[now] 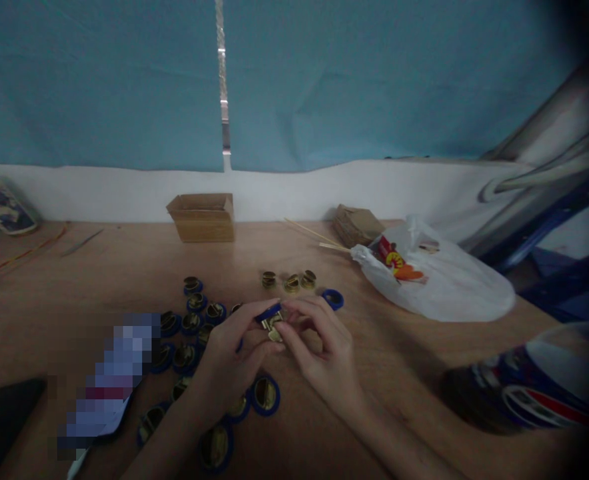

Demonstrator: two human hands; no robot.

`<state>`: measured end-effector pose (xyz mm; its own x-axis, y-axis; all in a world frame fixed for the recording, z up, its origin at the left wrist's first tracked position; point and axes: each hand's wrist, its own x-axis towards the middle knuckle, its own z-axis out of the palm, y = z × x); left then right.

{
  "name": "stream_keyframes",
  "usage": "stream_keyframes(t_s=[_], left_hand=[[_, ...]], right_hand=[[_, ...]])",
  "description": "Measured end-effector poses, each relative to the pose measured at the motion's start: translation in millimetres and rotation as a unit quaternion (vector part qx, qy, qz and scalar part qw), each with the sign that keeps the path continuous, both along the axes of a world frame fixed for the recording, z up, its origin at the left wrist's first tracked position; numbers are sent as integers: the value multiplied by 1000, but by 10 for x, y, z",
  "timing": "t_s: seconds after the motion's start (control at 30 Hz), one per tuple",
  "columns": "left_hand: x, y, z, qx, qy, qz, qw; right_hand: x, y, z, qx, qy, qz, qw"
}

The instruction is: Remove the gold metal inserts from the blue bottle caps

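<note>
Left hand (pixel 224 363) and right hand (pixel 319 347) pinch small parts together, low over the middle of the desk (pixel 124 267).
I see the left thumb and forefinger nipping a blue ring (pixel 268 312) while the right fingertips press a brass cap (pixel 274 328) against it. I judge the cap could slip out if it is squeezed askew. It might then drop among the ringed caps (pixel 189 323) at the near left, or roll towards the loose brass caps (pixel 290 281) just beyond.

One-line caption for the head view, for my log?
The left hand and right hand hold a blue ring and brass piece over blue-rimmed brass discs on a wooden table.
</note>
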<state>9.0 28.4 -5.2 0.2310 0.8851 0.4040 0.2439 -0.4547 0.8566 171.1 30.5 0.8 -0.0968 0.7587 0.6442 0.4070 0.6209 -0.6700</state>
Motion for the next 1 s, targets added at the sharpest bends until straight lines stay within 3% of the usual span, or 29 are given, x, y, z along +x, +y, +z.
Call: stream_keyframes(t_s=[0.23,0.5,0.7,1.0], left_hand=[[1,-12,41,-1,12,-1,1000],[17,-8,51,-47,-52,-27,997],[8,-12,34,-90,-99,-58,989],[-28,2,52,-79,1,-48,996]], right_hand=[[14,-38,-7,40,-39,-5,998],[21,-45,23,59,-38,-11,998],[-6,-43,5,31,-20,-5,999],[-19,11,-57,-40,-7,30,999]])
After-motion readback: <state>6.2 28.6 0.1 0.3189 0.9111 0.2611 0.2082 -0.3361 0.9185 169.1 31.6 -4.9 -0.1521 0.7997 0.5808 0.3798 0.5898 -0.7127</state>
